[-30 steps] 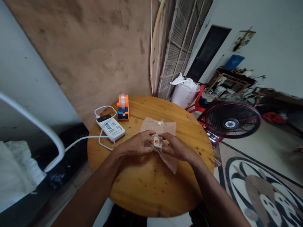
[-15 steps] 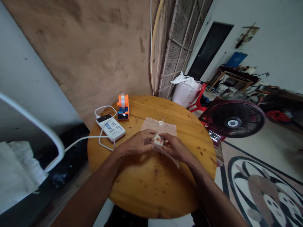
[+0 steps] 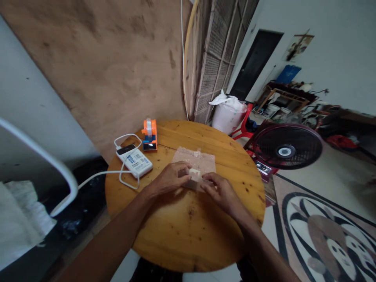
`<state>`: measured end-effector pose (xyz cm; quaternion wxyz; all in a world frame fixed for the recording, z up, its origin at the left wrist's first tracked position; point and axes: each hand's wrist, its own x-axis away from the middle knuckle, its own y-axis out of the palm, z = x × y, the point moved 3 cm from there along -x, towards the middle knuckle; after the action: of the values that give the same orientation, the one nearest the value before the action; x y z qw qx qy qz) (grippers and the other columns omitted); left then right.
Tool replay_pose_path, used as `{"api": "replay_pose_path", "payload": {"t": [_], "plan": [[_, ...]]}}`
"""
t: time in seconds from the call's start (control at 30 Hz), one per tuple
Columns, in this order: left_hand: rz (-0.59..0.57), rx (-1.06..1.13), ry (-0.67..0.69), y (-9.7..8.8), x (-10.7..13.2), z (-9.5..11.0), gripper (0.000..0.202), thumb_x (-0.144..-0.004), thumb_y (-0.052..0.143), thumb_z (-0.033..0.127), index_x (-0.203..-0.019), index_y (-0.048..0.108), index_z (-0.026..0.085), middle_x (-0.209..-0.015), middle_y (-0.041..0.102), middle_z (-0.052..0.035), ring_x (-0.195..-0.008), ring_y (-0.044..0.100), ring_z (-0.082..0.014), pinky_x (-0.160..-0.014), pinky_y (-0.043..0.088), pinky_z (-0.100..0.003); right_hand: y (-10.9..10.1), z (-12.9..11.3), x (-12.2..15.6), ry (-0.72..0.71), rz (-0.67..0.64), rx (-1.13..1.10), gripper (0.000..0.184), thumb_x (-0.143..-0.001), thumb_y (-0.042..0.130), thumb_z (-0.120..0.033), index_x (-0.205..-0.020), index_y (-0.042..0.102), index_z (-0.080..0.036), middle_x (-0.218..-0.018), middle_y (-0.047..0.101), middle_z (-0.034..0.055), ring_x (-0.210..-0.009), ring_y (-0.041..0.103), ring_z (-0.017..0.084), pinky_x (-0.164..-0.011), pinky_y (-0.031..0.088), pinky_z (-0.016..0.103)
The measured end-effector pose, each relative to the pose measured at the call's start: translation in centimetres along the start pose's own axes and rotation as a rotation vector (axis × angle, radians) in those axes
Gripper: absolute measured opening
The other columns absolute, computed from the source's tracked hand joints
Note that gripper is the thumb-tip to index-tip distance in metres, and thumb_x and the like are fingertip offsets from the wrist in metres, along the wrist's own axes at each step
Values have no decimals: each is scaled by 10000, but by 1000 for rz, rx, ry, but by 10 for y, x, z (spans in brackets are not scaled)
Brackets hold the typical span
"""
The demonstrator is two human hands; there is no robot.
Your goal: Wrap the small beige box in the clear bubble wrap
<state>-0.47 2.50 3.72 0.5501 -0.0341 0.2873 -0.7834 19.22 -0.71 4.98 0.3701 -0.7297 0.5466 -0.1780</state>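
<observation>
1. Head view, centre: small box (image 3: 195, 172), pale, squared edges, sits between the two hands over the bubble wrap (image 3: 183, 154), about mid-bench; its near side looks hazy, maybe film over it, can't tell.
2. Head view: bubble wrap is a thin, translucent pinkish sheet, bumpy, roughly rectangular, flat on the far side of the box; shiny clear tape strip (image 3: 197, 153) at its far edge.
3. Head view: left hand (image 3: 169, 178) at left end of box, fingers bent, thumb and fingertips against it; firm grasp or light touch, can't tell.
4. Head view: right hand (image 3: 221, 190) just right of box, fingers curled, tips by the right part of the wrap; can't tell if they pinch it.
5. Head view: bench (image 3: 190, 239) is round, yellow-brown wood, smooth with dark knots and plank seams.
6. Head view, far left of bench: tape dispenser (image 3: 150, 135), orange and blue, carrying a clear roll. Nearer: white slab-shaped power bank (image 3: 141, 166), rounded corners, blue print, dark glossy end; smooth white cable (image 3: 129, 184) loops around it.
7. Head view, right, off bench: round fan (image 3: 284, 151), dark grille, pale hub.
</observation>
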Motion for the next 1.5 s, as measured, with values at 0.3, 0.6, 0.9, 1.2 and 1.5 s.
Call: {"api": "replay_pose_path", "payload": {"t": [0.3,0.6,0.9,1.2,1.5], "plan": [[55,57,-78,2,-4,-6,117,-783,573,247,-717,610,158,-1011,689,-61,-916,631,-183,-808,471,-279,7,20,-29,13,13,-407,223,-801,588,-382,-710,570,-180,-1090,627,106,-959,605,207,-803,450,321],[-26,94,-139,1,-3,-11,94,-719,598,225,-764,636,151,-782,642,-5,-732,578,-141,-649,435,-224,19,27,-25,135,73,-500,227,-721,635,-401,-707,581,-181,-672,564,-6,-599,490,122,-579,397,243],[-28,117,-199,3,-2,-11,107,-690,553,210,-737,623,144,-704,606,7,-638,527,-119,-557,386,-201,30,32,-20,267,81,-532,188,-709,629,-361,-702,550,-191,-573,540,-35,-485,448,99,-460,364,213],[-13,149,-191,5,-3,-13,89,-690,552,209,-736,601,151,-660,554,29,-599,478,-103,-536,355,-194,30,36,-23,249,88,-437,162,-759,574,-347,-716,554,-192,-569,524,-38,-504,463,110,-481,381,219],[40,136,-157,9,-4,-20,129,-706,552,205,-817,603,167,-728,599,17,-653,528,-121,-582,406,-212,17,12,-11,-176,318,188,132,-827,475,-165,-906,573,-204,-903,638,68,-836,579,200,-750,434,327]]}}
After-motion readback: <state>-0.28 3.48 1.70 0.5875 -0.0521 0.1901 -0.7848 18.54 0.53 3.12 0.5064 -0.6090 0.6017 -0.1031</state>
